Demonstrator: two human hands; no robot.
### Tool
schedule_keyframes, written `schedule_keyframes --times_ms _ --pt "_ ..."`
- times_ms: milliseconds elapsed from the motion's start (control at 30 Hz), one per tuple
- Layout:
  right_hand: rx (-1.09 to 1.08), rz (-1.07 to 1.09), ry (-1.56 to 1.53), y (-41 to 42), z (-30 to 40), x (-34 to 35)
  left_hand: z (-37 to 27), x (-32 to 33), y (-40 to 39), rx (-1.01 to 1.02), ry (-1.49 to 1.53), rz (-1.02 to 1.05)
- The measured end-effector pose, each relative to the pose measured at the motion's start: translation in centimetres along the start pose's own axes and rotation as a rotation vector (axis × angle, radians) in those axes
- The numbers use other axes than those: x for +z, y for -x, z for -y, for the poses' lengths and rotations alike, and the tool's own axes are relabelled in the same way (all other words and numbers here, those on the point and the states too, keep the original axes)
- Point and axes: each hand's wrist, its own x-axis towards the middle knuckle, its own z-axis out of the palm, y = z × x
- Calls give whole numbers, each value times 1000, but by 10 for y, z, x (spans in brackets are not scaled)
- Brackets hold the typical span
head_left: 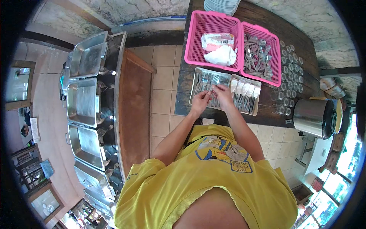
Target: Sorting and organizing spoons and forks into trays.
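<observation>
My left hand (201, 100) and my right hand (222, 94) meet over a pale plastic tray (192, 94) of loose metal cutlery (204, 79), fingertips pinched close together. Some shiny fork and spoon heads lie just beyond the fingers. Whether a utensil is held between them is too small to tell. To the right, a second tray (259, 94) carries cutlery sets (244, 96) with their upper ends wrapped in white tissue. Behind it stands a pink plastic basket (279, 61) heaped with loose spoons and forks (256, 55). Another pink basket (187, 47) contains a tissue pack (218, 41) and crumpled white tissue (221, 55).
A dark wooden table (183, 100) bears everything. Several upturned glasses (291, 68) and a steel drink urn (310, 117) occupy its right side. Stacked plates (222, 6) stand at the back. Along the left runs a counter with steel chafing pans (82, 101).
</observation>
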Motion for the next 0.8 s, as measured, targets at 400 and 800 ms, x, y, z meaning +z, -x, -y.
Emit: schedule_keyframes --times_ms 400,800 --pt "109 -3 -15 -77 -42 29 -11 -55 -22 299 -816 -309" --pt "-20 -146 355 -100 -94 41 5 -56 -23 294 -844 -212"
